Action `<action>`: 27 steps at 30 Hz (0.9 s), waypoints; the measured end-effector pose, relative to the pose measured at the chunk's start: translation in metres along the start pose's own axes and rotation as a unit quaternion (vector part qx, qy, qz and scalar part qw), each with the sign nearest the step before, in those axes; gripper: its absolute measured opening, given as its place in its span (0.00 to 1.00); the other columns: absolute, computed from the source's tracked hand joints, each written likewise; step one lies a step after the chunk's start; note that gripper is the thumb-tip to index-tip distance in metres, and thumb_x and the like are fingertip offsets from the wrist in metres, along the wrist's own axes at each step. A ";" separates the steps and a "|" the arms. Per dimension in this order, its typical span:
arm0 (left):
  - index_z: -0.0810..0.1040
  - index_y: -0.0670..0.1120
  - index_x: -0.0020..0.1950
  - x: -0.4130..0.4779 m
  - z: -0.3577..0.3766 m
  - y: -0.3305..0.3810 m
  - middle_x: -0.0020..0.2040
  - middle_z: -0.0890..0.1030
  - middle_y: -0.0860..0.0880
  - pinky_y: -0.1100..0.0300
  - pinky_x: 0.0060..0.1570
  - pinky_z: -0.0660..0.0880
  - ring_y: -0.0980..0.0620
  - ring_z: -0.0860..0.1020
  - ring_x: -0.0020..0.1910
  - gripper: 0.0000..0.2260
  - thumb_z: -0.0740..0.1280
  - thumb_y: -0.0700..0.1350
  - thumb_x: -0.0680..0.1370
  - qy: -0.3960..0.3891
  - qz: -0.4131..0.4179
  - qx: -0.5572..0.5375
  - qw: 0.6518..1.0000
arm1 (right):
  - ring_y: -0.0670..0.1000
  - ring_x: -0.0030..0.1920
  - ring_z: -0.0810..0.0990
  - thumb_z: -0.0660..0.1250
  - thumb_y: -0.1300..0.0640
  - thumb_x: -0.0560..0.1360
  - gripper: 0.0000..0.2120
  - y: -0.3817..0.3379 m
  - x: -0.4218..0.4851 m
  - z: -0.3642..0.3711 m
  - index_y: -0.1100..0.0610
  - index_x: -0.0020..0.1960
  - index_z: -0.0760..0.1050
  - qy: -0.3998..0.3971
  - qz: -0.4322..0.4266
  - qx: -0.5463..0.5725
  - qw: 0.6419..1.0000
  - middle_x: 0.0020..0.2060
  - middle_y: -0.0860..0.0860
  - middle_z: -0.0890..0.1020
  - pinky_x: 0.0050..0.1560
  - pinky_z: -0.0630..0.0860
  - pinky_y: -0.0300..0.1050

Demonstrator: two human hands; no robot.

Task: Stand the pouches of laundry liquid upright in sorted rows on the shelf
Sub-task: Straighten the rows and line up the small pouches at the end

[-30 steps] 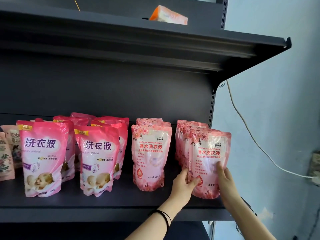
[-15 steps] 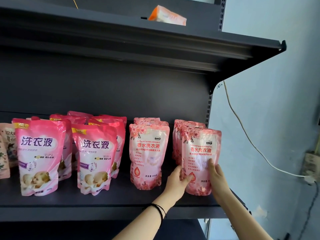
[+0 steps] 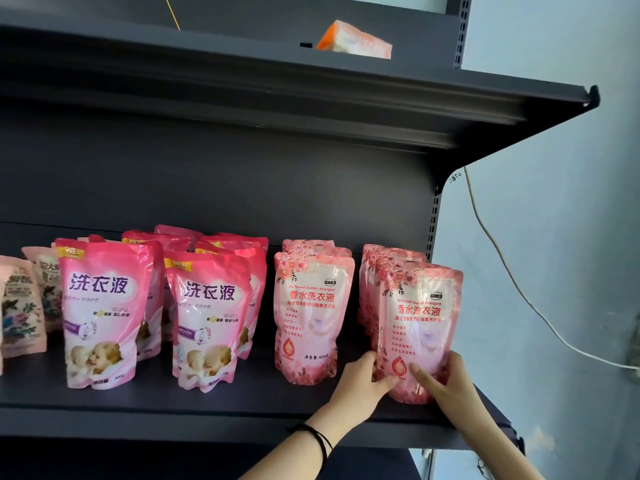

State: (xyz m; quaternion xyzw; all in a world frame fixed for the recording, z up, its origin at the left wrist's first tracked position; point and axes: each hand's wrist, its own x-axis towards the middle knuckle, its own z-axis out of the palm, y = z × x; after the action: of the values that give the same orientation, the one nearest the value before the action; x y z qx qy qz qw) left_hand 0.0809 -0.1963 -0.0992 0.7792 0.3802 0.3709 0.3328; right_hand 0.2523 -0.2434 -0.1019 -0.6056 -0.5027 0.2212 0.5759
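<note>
On the dark grey shelf the soap pouches stand up in rows that run from front to back. Above it hangs a top shelf of the same grey. Two rows of bright pink pouches fill the left side, each with a baby picture low on the front. The ones at the back are mostly hidden, so they cannot be counted. Beside them stands a row of pale pink pouches with flowers on them. One more row like it stands at the right end. All the pouches are sealed and look plump, so the liquid inside does not show. The front pouch of the right row stands upright near the front right corner of the shelf, close in front of the others. The left hand grips its lower left edge, with the thumb on the front and the fingers hidden behind. The right hand holds the lower right edge the same way. At the far left, flowery pouches are cut off by the picture edge, and their writing is too blurry to read. A white cable hangs down the wall on the right. An orange and white pack lies on the top shelf, and only its top shows. A black band goes round the left wrist.
</note>
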 end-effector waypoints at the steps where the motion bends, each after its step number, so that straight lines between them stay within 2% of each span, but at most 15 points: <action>1: 0.72 0.46 0.64 0.000 0.001 0.000 0.59 0.79 0.51 0.78 0.45 0.68 0.61 0.75 0.50 0.16 0.67 0.48 0.78 0.007 -0.002 0.003 1.000 | 0.48 0.52 0.80 0.74 0.54 0.70 0.25 0.001 0.000 0.001 0.59 0.60 0.66 -0.001 -0.004 -0.007 1.000 0.53 0.51 0.79 0.50 0.78 0.46; 5: 0.73 0.47 0.64 0.000 0.003 0.002 0.59 0.79 0.51 0.77 0.47 0.69 0.59 0.76 0.53 0.15 0.66 0.47 0.78 0.026 -0.009 0.006 1.000 | 0.50 0.53 0.80 0.75 0.53 0.70 0.27 -0.001 0.001 0.004 0.58 0.62 0.65 0.005 -0.004 -0.025 1.000 0.54 0.50 0.79 0.51 0.79 0.48; 15: 0.71 0.48 0.66 -0.008 -0.010 0.009 0.61 0.78 0.51 0.67 0.54 0.72 0.56 0.77 0.56 0.18 0.64 0.52 0.79 -0.016 -0.013 0.004 1.000 | 0.51 0.51 0.79 0.76 0.49 0.68 0.27 -0.010 -0.002 0.005 0.57 0.60 0.67 0.031 0.022 -0.071 0.997 0.52 0.50 0.79 0.49 0.76 0.46; 19: 0.67 0.48 0.71 -0.018 -0.015 0.013 0.65 0.75 0.51 0.64 0.58 0.70 0.54 0.74 0.61 0.21 0.64 0.51 0.79 -0.045 -0.014 0.013 0.999 | 0.52 0.52 0.80 0.76 0.48 0.68 0.28 -0.012 -0.003 0.007 0.56 0.60 0.66 0.041 0.044 -0.083 0.995 0.53 0.51 0.80 0.52 0.77 0.50; 22: 0.60 0.49 0.75 -0.031 -0.025 0.010 0.70 0.70 0.50 0.59 0.66 0.68 0.53 0.70 0.67 0.26 0.63 0.52 0.79 -0.072 -0.002 0.059 0.996 | 0.54 0.54 0.79 0.77 0.49 0.67 0.32 -0.019 -0.009 0.008 0.59 0.63 0.65 0.046 0.070 -0.077 0.994 0.56 0.53 0.79 0.56 0.77 0.54; 25: 0.60 0.52 0.75 -0.050 -0.048 0.010 0.70 0.69 0.51 0.58 0.67 0.66 0.55 0.69 0.68 0.26 0.62 0.53 0.79 -0.073 0.012 0.084 0.994 | 0.59 0.61 0.76 0.78 0.54 0.66 0.41 -0.030 -0.017 0.011 0.64 0.70 0.61 0.106 0.074 -0.088 0.988 0.62 0.59 0.75 0.59 0.74 0.55; 27: 0.66 0.55 0.71 -0.080 -0.072 0.010 0.66 0.73 0.56 0.63 0.64 0.69 0.61 0.72 0.63 0.21 0.64 0.52 0.78 -0.073 0.028 0.065 0.995 | 0.61 0.65 0.72 0.77 0.55 0.67 0.39 -0.045 -0.039 0.015 0.62 0.71 0.62 0.168 0.045 -0.096 0.980 0.65 0.61 0.73 0.63 0.71 0.57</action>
State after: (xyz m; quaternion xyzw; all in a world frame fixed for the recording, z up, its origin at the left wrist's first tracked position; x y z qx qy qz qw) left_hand -0.0105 -0.2517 -0.0807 0.8346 0.3560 0.2968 0.2976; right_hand 0.2085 -0.2774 -0.0764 -0.7084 -0.3902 0.0927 0.5808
